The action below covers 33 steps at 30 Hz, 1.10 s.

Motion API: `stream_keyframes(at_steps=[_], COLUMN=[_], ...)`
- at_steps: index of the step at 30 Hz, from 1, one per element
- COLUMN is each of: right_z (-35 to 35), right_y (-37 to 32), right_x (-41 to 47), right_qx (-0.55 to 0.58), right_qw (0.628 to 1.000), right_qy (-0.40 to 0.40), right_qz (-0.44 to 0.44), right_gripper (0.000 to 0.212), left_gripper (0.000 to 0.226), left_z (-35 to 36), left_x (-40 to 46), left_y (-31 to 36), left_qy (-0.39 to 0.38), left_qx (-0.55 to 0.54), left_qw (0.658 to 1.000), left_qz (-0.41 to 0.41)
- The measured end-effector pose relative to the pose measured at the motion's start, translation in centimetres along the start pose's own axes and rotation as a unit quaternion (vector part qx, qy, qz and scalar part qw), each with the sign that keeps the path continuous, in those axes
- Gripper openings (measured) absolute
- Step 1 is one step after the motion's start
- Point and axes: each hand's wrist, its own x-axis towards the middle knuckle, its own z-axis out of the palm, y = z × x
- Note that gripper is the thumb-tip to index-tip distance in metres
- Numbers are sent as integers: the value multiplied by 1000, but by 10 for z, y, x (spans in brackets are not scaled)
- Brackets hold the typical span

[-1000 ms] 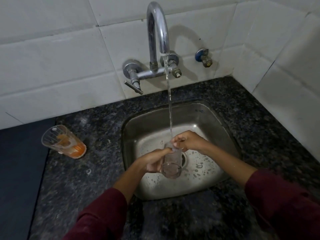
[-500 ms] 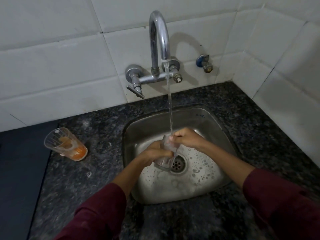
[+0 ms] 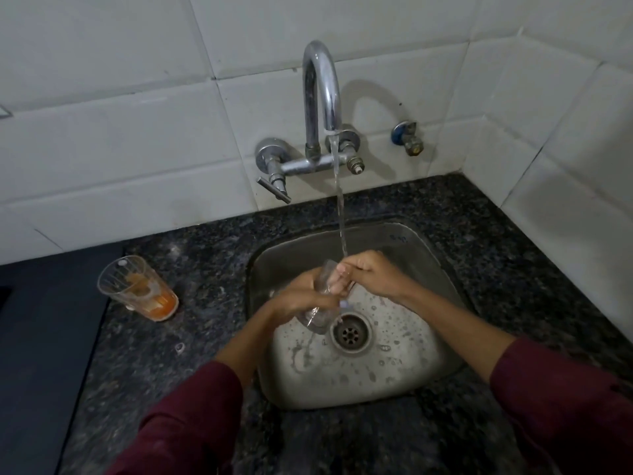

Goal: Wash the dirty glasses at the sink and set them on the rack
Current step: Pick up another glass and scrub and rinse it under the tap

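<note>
**Rinse in progress on one glass; second glass untouched**

The left hand [image 3: 303, 298] is wrapped around the body of a clear, ribbed drinking glass [image 3: 320, 299], gripping it closed. The right hand [image 3: 368, 274] is at the glass's rim with its fingers [image 3: 337, 281] curled over the edge, apparently rubbing inside. The glass is held over the middle of the stainless steel sink basin [image 3: 404, 378], just beside the round drain strainer [image 3: 350, 332] on its left. Its long axis is tilted: mouth up and toward the back wall, base down and toward the person. The water stream [image 3: 339, 207] from the curved chrome wall tap [image 3: 322, 94] lands at the mouth.

A second clear glass with orange residue [image 3: 138, 289] stands upright on the dark speckled granite counter [image 3: 445, 207], near the sink's left edge. No rack is in view.

Assessment: first glass mid-wash, not yet racked; the second remains wholly to do.
</note>
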Motion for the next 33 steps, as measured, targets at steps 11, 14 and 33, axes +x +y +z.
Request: stream_keyframes(at_steps=[11, 14, 33], right_z=[9, 11, 6], right_y=[-27, -32, -37], right_x=[13, 18, 29], right_qx=[65, 32, -123], right_qw=[987, 982, 969], right_qy=[77, 99, 167], right_qz=[123, 160, 137], right_gripper=[32, 32, 39], left_gripper=[62, 64, 72], left_z=[33, 37, 19], left_x=[1, 1, 12], left_y=[29, 21, 42], left_qy=[186, 212, 170], left_qx=[267, 330, 224], left_qw=[943, 920, 957], left_qz=[-63, -28, -68])
